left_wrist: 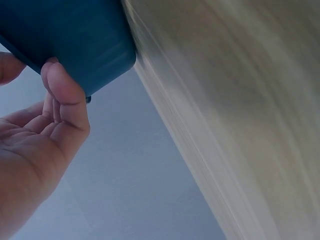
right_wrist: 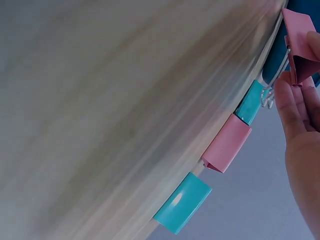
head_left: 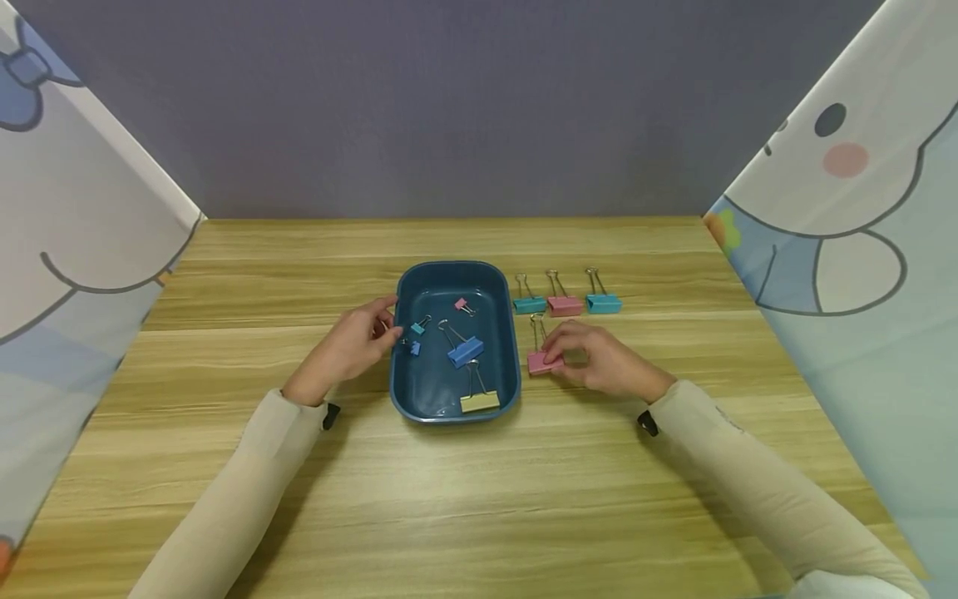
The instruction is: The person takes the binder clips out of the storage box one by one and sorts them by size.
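Observation:
My left hand (head_left: 348,345) pinches the left rim of a dark blue tray (head_left: 397,391); the left wrist view shows a fingertip against its outer wall. Inside lie a blue binder clip (head_left: 466,352), a yellow binder clip (head_left: 480,403) and small pink (head_left: 461,304), teal (head_left: 418,328) and blue (head_left: 415,349) clips. Just right of the tray, my right hand (head_left: 602,362) pinches a pink binder clip (right_wrist: 301,32), its wire handles pointing away from me. Part of this clip is hidden by the fingers.
Behind the right hand, a teal binder clip (head_left: 530,305), a darker pink clip (head_left: 565,306) and a light blue clip (head_left: 603,304) stand in a row on the wooden table (head_left: 449,507). A grey panel (head_left: 449,108) rises at the back, with printed cloths on both sides.

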Available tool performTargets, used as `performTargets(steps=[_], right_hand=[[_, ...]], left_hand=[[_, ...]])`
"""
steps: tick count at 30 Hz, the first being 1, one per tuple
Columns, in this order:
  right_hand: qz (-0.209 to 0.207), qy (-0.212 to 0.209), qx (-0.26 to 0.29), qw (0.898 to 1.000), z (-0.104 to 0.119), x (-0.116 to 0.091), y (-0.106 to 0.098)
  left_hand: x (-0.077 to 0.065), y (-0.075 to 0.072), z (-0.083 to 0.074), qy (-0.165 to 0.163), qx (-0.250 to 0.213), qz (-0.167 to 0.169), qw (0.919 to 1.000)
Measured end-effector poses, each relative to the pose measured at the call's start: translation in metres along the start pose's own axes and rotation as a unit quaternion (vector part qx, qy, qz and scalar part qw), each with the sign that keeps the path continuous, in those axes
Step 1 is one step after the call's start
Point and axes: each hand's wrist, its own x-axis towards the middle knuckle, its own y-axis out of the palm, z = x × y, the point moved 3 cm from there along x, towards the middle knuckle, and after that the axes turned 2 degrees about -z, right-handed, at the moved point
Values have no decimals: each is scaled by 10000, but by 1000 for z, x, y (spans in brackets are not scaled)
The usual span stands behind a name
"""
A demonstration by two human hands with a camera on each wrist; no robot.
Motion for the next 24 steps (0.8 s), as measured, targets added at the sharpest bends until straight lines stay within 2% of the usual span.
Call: performTargets(steps=[9, 24], right_hand=[[226, -109, -19, 9997, -4, 7, 1], [368, 118, -93, 9992, -7, 13, 3]], left_hand=[[0, 0, 0, -7, -36, -11, 10000], [0, 0, 1, 15, -9, -49, 10000]])
